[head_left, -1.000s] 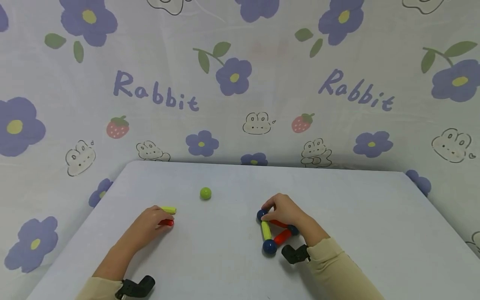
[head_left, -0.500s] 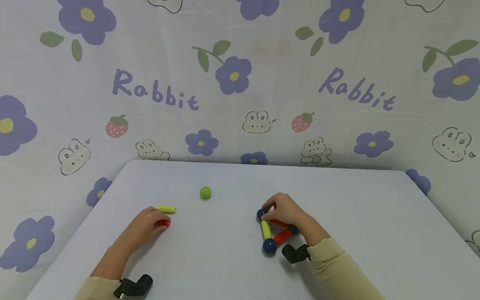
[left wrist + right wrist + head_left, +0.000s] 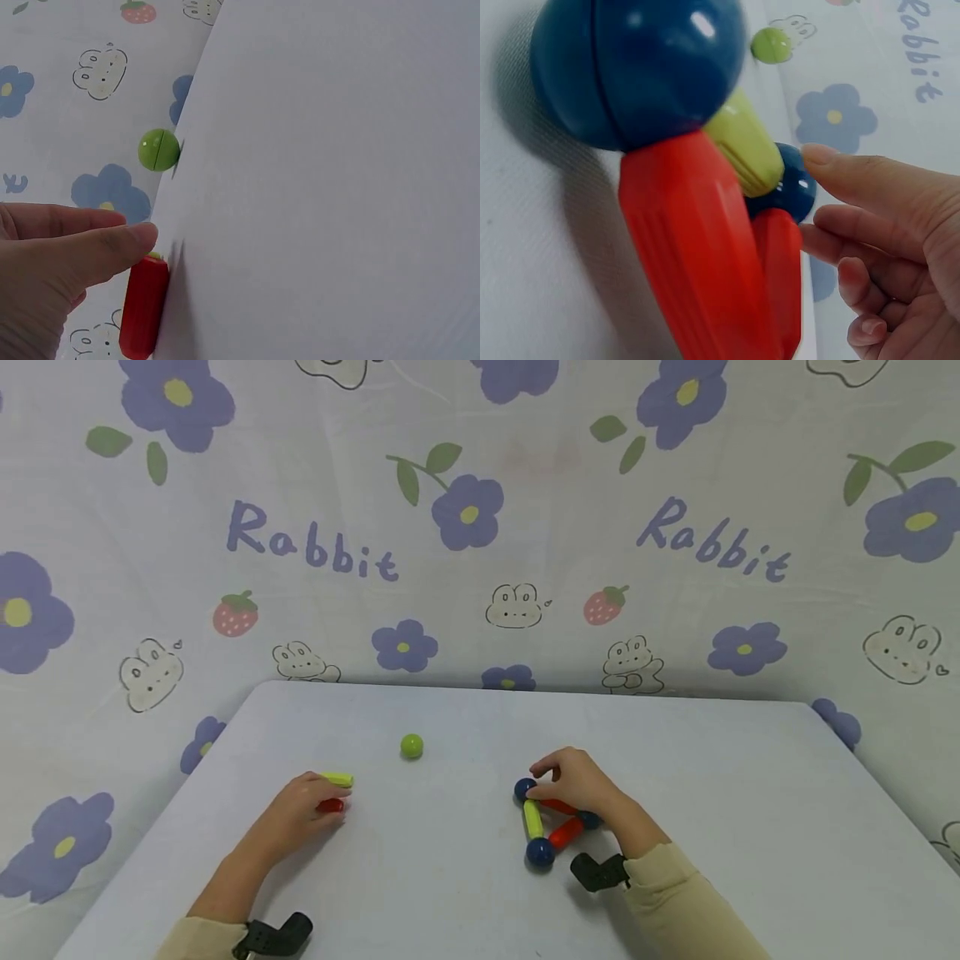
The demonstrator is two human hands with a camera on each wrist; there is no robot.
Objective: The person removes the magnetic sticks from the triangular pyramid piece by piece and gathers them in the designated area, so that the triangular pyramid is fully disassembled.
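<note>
In the head view my left hand (image 3: 300, 810) lies over a red rod (image 3: 330, 806), with a yellow-green rod (image 3: 339, 779) just beyond the fingers. The left wrist view has thumb and forefinger stretched out, the red rod (image 3: 144, 309) low beside the thumb. On the right stands a triangle of rods joined by dark blue balls. My right hand (image 3: 577, 781) is at its far ball (image 3: 525, 790), thumb tip right at the ball's edge and forefinger lifted apart from it. A yellow-green rod (image 3: 532, 820) and a red rod (image 3: 566, 834) run from the near ball (image 3: 540, 852).
A green ball (image 3: 412, 746) sits alone toward the back of the white table (image 3: 420, 893). Behind the table's far edge hangs a cloth (image 3: 525, 560) printed with flowers and rabbits. Each wrist carries a small black camera mount (image 3: 597, 872).
My right hand has drawn slightly right, and its forefinger has come off the far blue ball. My left hand and the red rod shifted a little left, then partly back right.
</note>
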